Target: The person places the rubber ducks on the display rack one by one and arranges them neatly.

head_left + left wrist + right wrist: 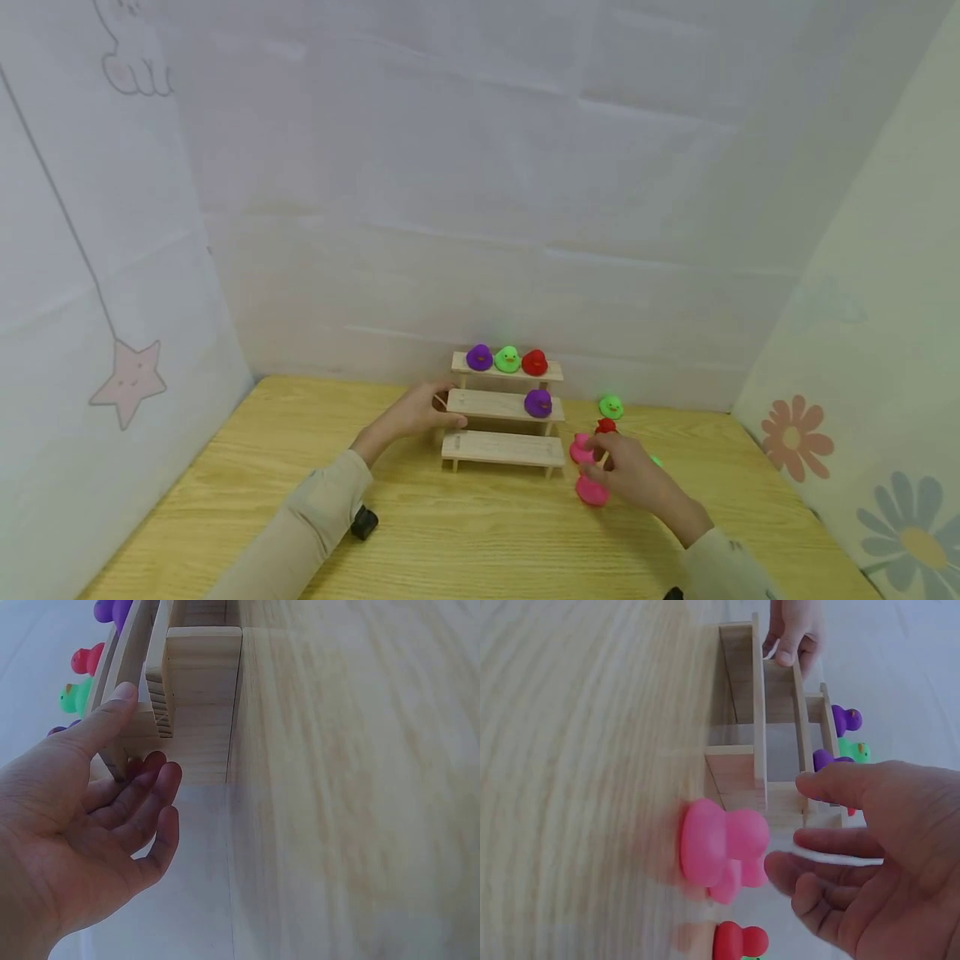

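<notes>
A three-tier wooden stand (502, 447) is at the middle back of the table. My left hand (415, 410) holds the left end of its middle tier, thumb on the board and fingers curled around the end in the left wrist view. On that tier's right end sits a purple rubber duck (537, 403). My right hand (633, 473) hovers right of the stand with fingers relaxed and apart, nothing between them. Close to its fingertips are a pink rubber duck (592, 492) and another pink duck (581, 448), partly covered by the hand in the head view.
On the top tier stand a purple duck (479, 357), a green duck (507, 359) and a red duck (535, 362). Behind my right hand are a red duck (606, 426) and a green duck (611, 407). A cloth-covered wall (510, 208) rises behind the stand.
</notes>
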{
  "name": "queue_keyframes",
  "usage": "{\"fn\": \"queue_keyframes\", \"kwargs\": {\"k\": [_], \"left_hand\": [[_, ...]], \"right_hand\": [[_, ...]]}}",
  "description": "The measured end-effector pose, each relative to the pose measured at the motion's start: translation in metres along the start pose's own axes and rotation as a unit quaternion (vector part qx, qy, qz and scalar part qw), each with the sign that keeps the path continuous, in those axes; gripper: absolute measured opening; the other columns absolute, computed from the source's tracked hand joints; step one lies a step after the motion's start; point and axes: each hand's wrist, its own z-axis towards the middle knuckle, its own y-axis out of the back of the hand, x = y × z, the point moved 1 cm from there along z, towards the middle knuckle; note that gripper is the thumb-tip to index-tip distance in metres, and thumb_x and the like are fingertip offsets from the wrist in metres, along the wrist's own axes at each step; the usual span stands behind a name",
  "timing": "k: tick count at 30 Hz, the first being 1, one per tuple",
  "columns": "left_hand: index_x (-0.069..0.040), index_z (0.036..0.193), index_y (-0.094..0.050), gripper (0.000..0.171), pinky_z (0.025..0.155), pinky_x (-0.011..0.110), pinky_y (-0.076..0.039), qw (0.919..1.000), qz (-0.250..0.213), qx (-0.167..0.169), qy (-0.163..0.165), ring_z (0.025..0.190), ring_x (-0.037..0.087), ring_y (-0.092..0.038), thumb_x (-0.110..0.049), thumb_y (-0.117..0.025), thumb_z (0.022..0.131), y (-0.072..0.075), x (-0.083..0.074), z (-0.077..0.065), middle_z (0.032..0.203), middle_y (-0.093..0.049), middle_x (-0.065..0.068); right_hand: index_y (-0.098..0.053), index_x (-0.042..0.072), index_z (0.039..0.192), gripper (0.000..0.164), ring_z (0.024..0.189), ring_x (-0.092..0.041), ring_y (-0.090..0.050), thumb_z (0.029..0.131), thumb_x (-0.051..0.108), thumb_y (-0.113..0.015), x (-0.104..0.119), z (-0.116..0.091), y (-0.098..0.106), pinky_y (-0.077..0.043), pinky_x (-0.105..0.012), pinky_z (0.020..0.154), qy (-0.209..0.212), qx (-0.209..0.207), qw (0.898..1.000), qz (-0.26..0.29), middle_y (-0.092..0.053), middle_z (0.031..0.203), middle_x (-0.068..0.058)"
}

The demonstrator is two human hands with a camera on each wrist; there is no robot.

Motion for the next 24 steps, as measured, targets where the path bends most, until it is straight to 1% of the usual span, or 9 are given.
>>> {"fn": "queue_keyframes", "kwargs": {"k": [2,5,7,9,12,14,20,24], "left_hand": [[-0.001,0.127,-0.063,0.048,0.084,0.039,-0.056,1.0,0.0,-0.001,0.002,0.093,0.024,-0.066,-0.024,-0.083,0.089,0.0,0.0,-0.001,0.1,-0.067,0.007],[0.001,0.129,-0.061,0.052,0.084,0.039,-0.056,1.0,0.004,-0.002,0.005,0.092,0.023,-0.066,-0.025,-0.082,0.09,0.001,0.0,-0.001,0.1,-0.067,0.006],[0.002,0.13,-0.06,0.054,0.083,0.04,-0.057,1.0,0.007,-0.003,0.006,0.092,0.023,-0.067,-0.026,-0.082,0.089,0.001,0.0,-0.001,0.1,-0.067,0.006],[0.003,0.132,-0.059,0.057,0.084,0.04,-0.057,0.9999,0.009,-0.004,0.005,0.092,0.024,-0.067,-0.026,-0.083,0.089,0.001,0.0,-0.001,0.101,-0.066,0.007],[0.006,0.134,-0.057,0.062,0.083,0.04,-0.057,0.9999,0.011,-0.006,0.001,0.092,0.026,-0.067,-0.027,-0.083,0.089,0.001,0.001,-0.001,0.103,-0.066,0.009],[0.007,0.135,-0.056,0.064,0.083,0.041,-0.057,0.9999,0.01,-0.006,-0.002,0.093,0.027,-0.066,-0.027,-0.083,0.089,0.001,0.001,-0.001,0.103,-0.065,0.01],[0.007,0.136,-0.056,0.065,0.083,0.04,-0.057,0.9999,0.011,-0.006,0.004,0.093,0.027,-0.066,-0.027,-0.084,0.088,0.0,0.001,-0.001,0.102,-0.064,0.01],[0.007,0.136,-0.056,0.065,0.084,0.041,-0.057,0.9999,0.01,-0.005,0.007,0.093,0.027,-0.066,-0.027,-0.084,0.088,0.0,0.001,-0.002,0.103,-0.065,0.01]], "right_hand": [[-0.063,-0.005,0.121,0.045,0.071,-0.017,-0.052,0.094,0.028,-0.077,0.001,-0.002,-0.004,-0.047,-0.031,0.059,-0.049,0.0,0.999,-0.004,-0.06,0.09,-0.006],[-0.06,-0.006,0.117,0.053,0.068,-0.019,-0.05,0.091,0.036,-0.079,0.003,-0.005,-0.012,-0.044,-0.033,0.058,-0.116,-0.004,0.993,-0.018,-0.055,0.08,-0.005],[-0.059,-0.004,0.11,0.051,0.066,-0.019,-0.048,0.09,0.039,-0.079,0.003,-0.007,-0.017,-0.042,-0.033,0.057,-0.151,-0.006,0.988,-0.018,-0.053,0.075,-0.005],[-0.059,-0.001,0.099,0.044,0.066,-0.019,-0.049,0.09,0.037,-0.079,0.003,-0.009,-0.021,-0.042,-0.033,0.056,-0.165,-0.015,0.986,-0.014,-0.052,0.073,-0.004],[-0.055,0.005,0.087,0.038,0.063,-0.017,-0.048,0.09,0.034,-0.08,0.003,-0.013,-0.027,-0.041,-0.031,0.054,-0.174,-0.029,0.984,-0.009,-0.051,0.07,-0.003],[-0.054,0.006,0.083,0.037,0.062,-0.017,-0.048,0.09,0.031,-0.08,0.004,-0.015,-0.028,-0.04,-0.03,0.053,-0.173,-0.036,0.984,-0.006,-0.052,0.069,-0.003],[-0.054,0.006,0.084,0.032,0.061,-0.016,-0.048,0.089,0.023,-0.081,0.002,-0.016,-0.031,-0.039,-0.029,0.053,-0.168,-0.039,0.985,0.003,-0.052,0.068,-0.002],[-0.061,0.004,0.096,0.024,0.066,-0.017,-0.051,0.088,0.018,-0.08,0.0,-0.013,-0.033,-0.044,-0.03,0.056,-0.156,-0.029,0.987,0.002,-0.055,0.073,-0.001]]}}
